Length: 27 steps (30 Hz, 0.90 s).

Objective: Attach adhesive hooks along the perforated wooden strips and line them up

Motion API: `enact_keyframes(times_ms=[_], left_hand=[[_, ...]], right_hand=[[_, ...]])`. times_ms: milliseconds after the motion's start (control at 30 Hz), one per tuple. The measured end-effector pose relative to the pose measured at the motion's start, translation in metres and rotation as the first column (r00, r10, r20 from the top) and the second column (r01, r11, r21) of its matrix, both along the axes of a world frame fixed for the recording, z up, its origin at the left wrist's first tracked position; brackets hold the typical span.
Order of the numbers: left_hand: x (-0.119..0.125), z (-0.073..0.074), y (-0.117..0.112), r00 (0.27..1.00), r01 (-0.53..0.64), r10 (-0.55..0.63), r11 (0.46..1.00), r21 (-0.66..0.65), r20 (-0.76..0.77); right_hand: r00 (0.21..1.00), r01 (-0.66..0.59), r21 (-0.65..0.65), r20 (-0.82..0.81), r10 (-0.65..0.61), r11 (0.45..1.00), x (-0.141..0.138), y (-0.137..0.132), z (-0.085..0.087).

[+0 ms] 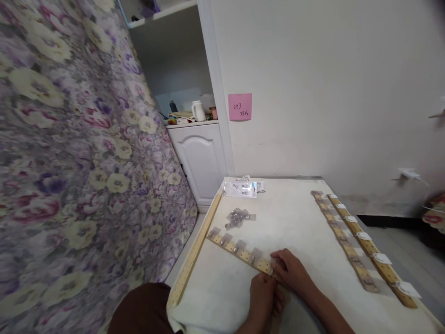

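A narrow wooden strip (243,254) with small holes lies slantwise across the white-covered table (295,213). Several small metal pieces, each with a clear plastic tab (257,254), sit along it. At the strip's near end, my left hand (262,297) is closed, its fingertips pressed to the lower edge. My right hand (294,273) bends in from the other side, thumb and fingers pinched at the same spot. Whatever small part lies between the fingertips is hidden. Beyond the strip rests a loose pile of metal pieces with clear tabs (238,218).
Another perforated strip (194,255) runs along the left table edge. At right lie a strip with clear tabs (342,239) and one with white tags (378,260). Printed packaging (239,189) is at the back. A floral curtain (86,162) hangs at left.
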State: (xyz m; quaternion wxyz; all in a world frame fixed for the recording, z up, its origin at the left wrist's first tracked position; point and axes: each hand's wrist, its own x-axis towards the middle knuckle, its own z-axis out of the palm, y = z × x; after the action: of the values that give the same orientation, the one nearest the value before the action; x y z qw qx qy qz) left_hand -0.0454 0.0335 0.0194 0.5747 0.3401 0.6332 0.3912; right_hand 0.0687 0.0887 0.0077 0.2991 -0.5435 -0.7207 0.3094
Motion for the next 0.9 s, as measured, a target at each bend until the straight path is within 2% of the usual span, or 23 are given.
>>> enact_keyframes(times_ms=[233, 600, 900], left_hand=[[-0.001, -0.002, 0.000, 1.000, 0.008, -0.008, 1.000, 0.013, -0.006], [-0.001, -0.003, 0.001, 1.000, 0.016, -0.017, 1.000, -0.014, -0.022], [-0.001, -0.006, 0.004, 0.999, 0.041, -0.041, 0.999, -0.031, -0.023]], right_hand=[[1.000, -0.003, -0.052, 0.009, 0.004, 0.999, 0.001, 0.001, -0.001], [0.998, 0.065, -0.183, 0.006, -0.065, 0.981, 0.001, 0.005, 0.001], [1.000, 0.013, -0.223, -0.006, -0.015, 0.975, 0.003, 0.010, -0.003]])
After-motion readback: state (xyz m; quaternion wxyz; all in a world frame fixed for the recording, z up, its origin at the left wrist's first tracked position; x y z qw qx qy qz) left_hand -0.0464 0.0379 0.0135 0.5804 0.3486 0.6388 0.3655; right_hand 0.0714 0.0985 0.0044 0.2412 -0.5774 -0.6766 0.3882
